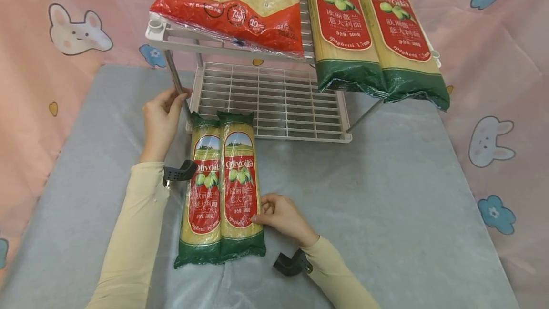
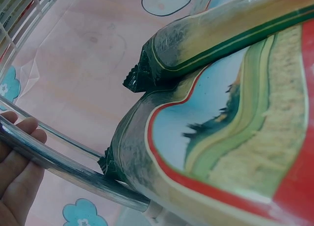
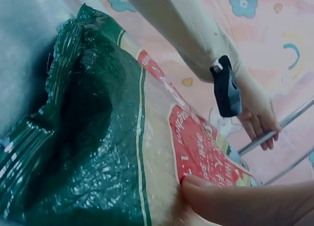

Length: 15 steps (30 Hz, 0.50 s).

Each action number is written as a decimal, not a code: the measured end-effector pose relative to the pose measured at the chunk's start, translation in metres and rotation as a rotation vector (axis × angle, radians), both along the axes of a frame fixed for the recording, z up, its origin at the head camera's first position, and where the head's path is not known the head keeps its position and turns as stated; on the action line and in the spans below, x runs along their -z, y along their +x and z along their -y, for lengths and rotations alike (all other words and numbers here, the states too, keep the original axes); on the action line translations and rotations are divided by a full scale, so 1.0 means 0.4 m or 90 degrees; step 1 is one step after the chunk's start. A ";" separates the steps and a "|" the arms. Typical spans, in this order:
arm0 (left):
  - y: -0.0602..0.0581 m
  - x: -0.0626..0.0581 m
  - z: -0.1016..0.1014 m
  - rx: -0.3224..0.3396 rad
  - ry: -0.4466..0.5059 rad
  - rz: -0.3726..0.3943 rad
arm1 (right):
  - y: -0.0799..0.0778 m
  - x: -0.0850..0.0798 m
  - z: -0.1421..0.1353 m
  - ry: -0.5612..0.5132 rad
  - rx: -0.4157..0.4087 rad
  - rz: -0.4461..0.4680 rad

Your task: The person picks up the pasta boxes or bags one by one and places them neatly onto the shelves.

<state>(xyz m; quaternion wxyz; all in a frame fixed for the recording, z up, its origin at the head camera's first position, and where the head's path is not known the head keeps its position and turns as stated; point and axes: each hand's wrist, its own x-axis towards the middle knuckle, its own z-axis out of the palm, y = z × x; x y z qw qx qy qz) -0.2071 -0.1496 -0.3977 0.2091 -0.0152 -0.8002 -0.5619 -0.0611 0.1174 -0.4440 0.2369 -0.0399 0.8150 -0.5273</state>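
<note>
My left hand (image 1: 160, 113) holds the front left metal post (image 1: 175, 73) of a white rack, and the left wrist view shows its fingers around that post (image 2: 73, 169). Two spaghetti packs lie side by side below the rack, a left pack (image 1: 206, 180) and a right pack (image 1: 238, 175), their upper ends at the lower shelf's front edge. My right hand (image 1: 285, 218) pinches the right pack's side near its green lower end. In the right wrist view the thumb (image 3: 211, 191) lies on the pack's printed front; the other fingers are hidden there.
The rack's lower shelf (image 1: 274, 104) is a white grid. On its upper shelf sit a red and clear bag of pasta (image 1: 240, 8) and two more spaghetti packs (image 1: 343, 18), which overhang the front edge. A grey cloth (image 1: 386, 213) covers the table; a pink patterned curtain (image 1: 493, 85) hangs around.
</note>
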 end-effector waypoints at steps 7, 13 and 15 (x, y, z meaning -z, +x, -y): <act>0.002 -0.001 0.000 -0.003 0.001 0.004 | 0.010 0.014 0.010 -0.059 0.025 0.026; 0.004 -0.001 0.000 0.001 0.011 0.004 | 0.021 0.018 0.014 -0.164 0.063 0.072; 0.003 0.001 0.000 0.003 0.010 0.003 | 0.024 0.020 0.016 -0.201 0.079 0.091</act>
